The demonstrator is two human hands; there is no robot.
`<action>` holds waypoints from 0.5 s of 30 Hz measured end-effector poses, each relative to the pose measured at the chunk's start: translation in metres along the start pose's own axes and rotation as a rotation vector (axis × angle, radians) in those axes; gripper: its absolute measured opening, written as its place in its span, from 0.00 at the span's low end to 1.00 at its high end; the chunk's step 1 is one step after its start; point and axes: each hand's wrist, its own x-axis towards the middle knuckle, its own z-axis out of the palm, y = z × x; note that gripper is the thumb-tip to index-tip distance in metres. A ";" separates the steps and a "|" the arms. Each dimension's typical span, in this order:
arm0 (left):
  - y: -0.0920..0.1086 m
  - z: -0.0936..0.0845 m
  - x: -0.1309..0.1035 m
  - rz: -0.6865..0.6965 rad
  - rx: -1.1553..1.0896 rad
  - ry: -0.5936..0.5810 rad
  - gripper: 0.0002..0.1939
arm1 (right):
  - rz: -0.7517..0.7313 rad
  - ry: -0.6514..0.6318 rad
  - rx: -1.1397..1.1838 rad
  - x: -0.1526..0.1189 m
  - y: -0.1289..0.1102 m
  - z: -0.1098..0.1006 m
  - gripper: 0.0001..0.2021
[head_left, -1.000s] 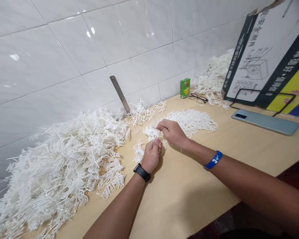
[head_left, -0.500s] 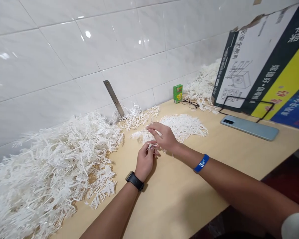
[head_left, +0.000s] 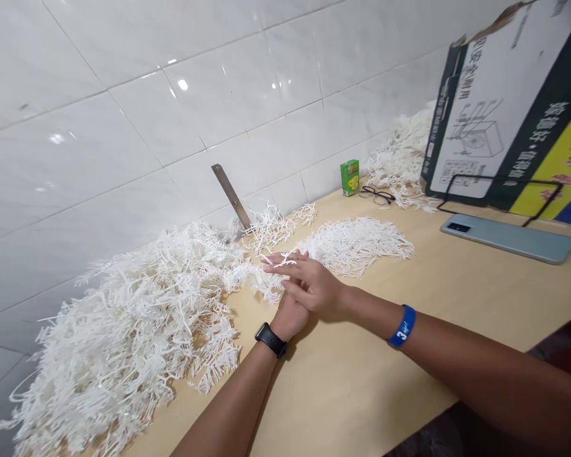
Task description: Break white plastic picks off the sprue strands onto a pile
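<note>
My right hand (head_left: 316, 287) lies across the top of my left hand (head_left: 293, 315), its fingers stretched out to the left and slightly apart. Most of the left hand's fingers are hidden beneath it. A thin white branching strand (head_left: 285, 260) shows at the right fingertips; which hand it rests in I cannot tell. Just beyond the hands is a flat heap of white strands (head_left: 364, 242), lying mostly in one direction. To the left spreads a large tangled pile of white branched pieces (head_left: 137, 324), its edge close to my fingers.
A metal strip (head_left: 231, 197) leans on the tiled wall, beside a small loose bunch of strands (head_left: 269, 228). Farther right are a green box (head_left: 349, 178), eyeglasses (head_left: 377, 195), another white pile (head_left: 402, 152), a phone (head_left: 509, 238), a black wire frame (head_left: 502, 179) and a large printed carton (head_left: 485, 120).
My right hand has gone from a pinch to stretched fingers and now covers the left hand. The view has shifted a little to the left.
</note>
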 end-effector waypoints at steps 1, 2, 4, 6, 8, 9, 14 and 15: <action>0.002 -0.003 -0.001 -0.029 0.018 0.001 0.27 | 0.038 0.029 0.061 -0.001 0.002 -0.003 0.18; 0.004 -0.005 -0.001 -0.043 0.005 0.042 0.26 | 0.105 0.053 0.134 -0.001 0.004 -0.006 0.16; 0.007 -0.011 -0.003 -0.074 0.009 0.165 0.25 | 0.289 0.096 0.311 -0.003 0.010 -0.011 0.14; 0.010 -0.015 -0.003 -0.098 0.023 0.291 0.24 | 0.449 0.136 0.475 -0.005 0.014 -0.015 0.13; 0.010 -0.017 -0.003 -0.131 0.022 0.375 0.23 | 0.516 0.174 0.568 -0.005 0.017 -0.017 0.13; 0.010 -0.018 -0.003 -0.143 0.010 0.395 0.22 | 0.532 0.188 0.588 -0.005 0.018 -0.017 0.13; 0.008 -0.016 -0.002 -0.131 -0.225 0.411 0.24 | 0.638 0.169 0.613 -0.005 0.019 -0.016 0.15; 0.007 -0.016 -0.002 -0.127 -0.313 0.380 0.25 | 0.649 0.163 0.619 -0.005 0.020 -0.016 0.15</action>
